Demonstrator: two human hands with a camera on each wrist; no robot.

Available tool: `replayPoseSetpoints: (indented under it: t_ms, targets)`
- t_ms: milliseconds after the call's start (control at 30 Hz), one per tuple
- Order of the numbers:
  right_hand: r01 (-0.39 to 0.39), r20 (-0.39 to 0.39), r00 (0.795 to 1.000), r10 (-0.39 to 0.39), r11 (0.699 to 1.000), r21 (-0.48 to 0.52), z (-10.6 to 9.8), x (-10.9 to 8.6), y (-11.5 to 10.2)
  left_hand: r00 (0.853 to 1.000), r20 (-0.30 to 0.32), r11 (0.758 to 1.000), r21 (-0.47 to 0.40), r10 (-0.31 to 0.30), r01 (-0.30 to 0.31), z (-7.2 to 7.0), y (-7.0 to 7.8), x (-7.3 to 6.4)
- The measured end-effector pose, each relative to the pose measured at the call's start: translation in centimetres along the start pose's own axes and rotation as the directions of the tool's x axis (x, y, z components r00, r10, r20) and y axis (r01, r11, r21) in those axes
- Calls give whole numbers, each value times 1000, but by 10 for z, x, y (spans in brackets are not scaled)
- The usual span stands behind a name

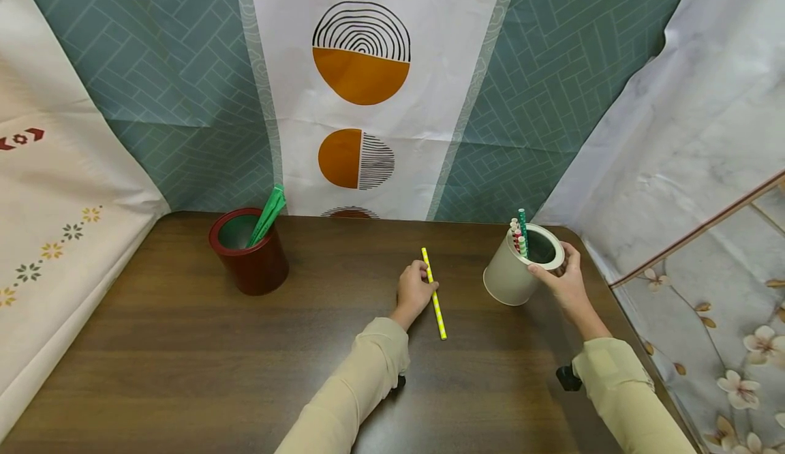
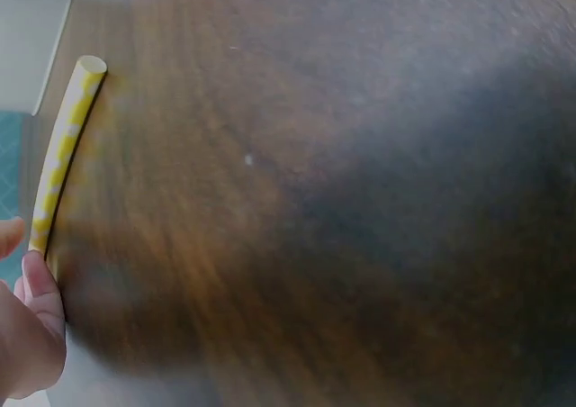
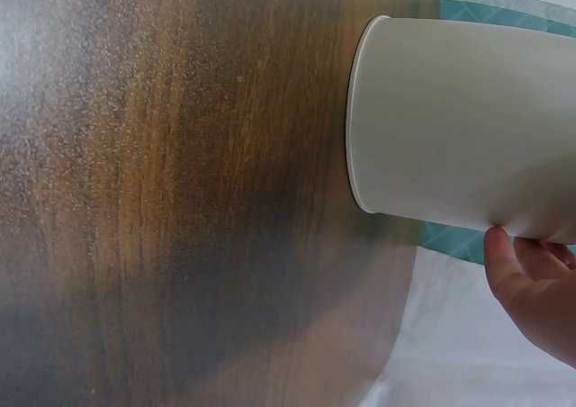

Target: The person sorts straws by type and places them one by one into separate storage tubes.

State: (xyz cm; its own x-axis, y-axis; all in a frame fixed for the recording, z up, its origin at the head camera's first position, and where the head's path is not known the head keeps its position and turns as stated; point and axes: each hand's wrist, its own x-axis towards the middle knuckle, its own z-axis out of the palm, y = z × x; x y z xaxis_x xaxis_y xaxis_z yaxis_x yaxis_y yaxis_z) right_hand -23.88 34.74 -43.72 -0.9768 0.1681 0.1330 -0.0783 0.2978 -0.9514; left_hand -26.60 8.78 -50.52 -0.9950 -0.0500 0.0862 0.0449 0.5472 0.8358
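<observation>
A yellow paper straw with pale spots lies at a slant on the brown table. My left hand pinches it around the middle, and in the left wrist view one end of the straw sticks out past the fingers. To the right stands a cream-white cylindrical holder with several patterned straws, green-and-white and red-and-white, leaning at its left rim. My right hand grips this holder by its right side, near the rim. The right wrist view shows fingertips against the wall of the holder.
A dark red cylindrical holder stands at the back left, with a narrow green item leaning out of it. Patterned cloth hangs behind the table, and pale cloths border both sides.
</observation>
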Motion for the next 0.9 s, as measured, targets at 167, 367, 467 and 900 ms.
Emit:
replayPoseSetpoints:
  t_ms: [167, 367, 467, 900]
  targets:
    - [1, 1, 1000, -1, 1000, -6, 0, -1, -1, 1000, 28, 998, 70, -11, 9, -2, 1, -3]
    - [0, -3, 1000, 0, 1000, 4, 1, -1, -3, 999, 41, 993, 114, -16, 12, -6, 4, -4]
    - [-2, -3, 1000, 2, 1000, 8, 1, -1, -3, 999, 49, 989, 145, -24, 16, -8, 5, -5]
    - [3, -5, 1000, -3, 1000, 29, 2, -2, -3, 995, 63, 970, 238, -75, 58, -11, 4, -6]
